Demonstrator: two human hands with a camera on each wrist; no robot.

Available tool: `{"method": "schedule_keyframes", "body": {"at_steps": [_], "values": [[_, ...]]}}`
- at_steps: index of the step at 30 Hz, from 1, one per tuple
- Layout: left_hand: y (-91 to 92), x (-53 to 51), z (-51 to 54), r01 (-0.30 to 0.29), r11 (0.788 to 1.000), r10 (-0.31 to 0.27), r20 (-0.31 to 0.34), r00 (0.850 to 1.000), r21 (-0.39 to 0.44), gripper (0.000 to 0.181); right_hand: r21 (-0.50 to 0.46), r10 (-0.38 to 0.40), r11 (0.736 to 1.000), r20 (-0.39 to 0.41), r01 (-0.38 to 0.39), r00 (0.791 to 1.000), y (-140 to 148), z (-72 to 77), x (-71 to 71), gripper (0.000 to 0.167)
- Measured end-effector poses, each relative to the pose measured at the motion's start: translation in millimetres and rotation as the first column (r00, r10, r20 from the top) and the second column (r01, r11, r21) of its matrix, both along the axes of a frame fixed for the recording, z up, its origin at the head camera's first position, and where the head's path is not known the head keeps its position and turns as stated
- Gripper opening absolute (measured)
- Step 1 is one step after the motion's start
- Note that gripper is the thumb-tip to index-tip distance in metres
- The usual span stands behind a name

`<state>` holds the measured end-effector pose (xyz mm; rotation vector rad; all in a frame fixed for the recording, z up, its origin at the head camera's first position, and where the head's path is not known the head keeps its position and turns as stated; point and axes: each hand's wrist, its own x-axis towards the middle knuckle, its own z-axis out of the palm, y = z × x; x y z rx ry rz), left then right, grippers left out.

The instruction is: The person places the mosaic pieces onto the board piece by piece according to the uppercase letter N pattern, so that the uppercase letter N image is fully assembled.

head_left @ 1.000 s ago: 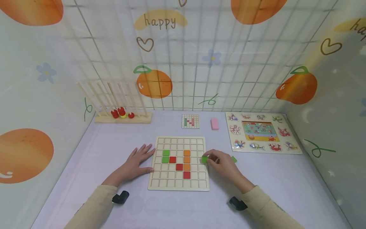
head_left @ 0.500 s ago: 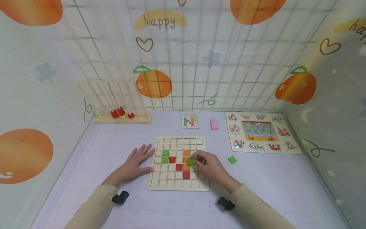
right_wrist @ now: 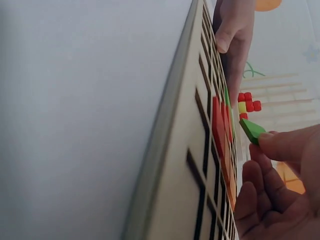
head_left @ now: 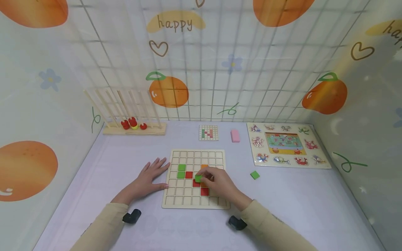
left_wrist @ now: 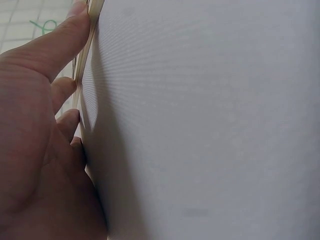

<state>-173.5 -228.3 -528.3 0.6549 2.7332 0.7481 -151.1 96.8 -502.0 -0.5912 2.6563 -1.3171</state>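
Observation:
A wooden grid board (head_left: 179,200) lies on the table with green, red and orange square tiles set in some of its cells. My right hand (head_left: 221,183) pinches a green tile (head_left: 198,178) between thumb and fingers, over the middle of the board. In the right wrist view that green tile (right_wrist: 251,130) is held just off the board's surface. Fingers spread, my left hand (head_left: 146,179) rests flat on the table with its fingertips touching the board's left edge. Another green tile (head_left: 255,175) lies loose on the table to the right. My right hand partly hides the orange tiles.
Behind the board lie a small pattern card (head_left: 208,133) and a pink block (head_left: 235,136). A wooden peg rack (head_left: 135,130) with red and yellow beads stands at the back left. At the back right is a sea-animal puzzle board (head_left: 289,161). A patterned cloth surrounds the table.
My right hand has carried the green tile leftward from the board's right edge to its middle. The loose green tile has come fully into view. My left hand has stayed put.

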Motion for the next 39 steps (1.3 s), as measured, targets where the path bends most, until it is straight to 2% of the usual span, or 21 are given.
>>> {"method": "schedule_keyframes", "body": {"at_steps": [15, 24, 39], "values": [[0.1, 1.1, 1.5, 0.010, 0.999, -0.009, -0.019, 1.000, 0.035, 0.090, 0.010, 0.066, 0.998, -0.002, -0.066, 0.998, -32, -1.6, -3.8, 0.019], [-0.4, 1.0, -0.2, 0.006, 0.999, -0.005, -0.020, 1.000, 0.034, 0.090, 0.088, 0.099, 0.991, 0.013, -0.100, 0.995, -46, -4.6, -6.2, 0.014], [-1.7, 1.1, -0.4, 0.010, 0.999, -0.009, -0.026, 1.000, 0.039, 0.089, 0.207, 0.118, 0.973, -0.075, -0.101, 0.990, -64, -2.1, -3.8, 0.013]]}}
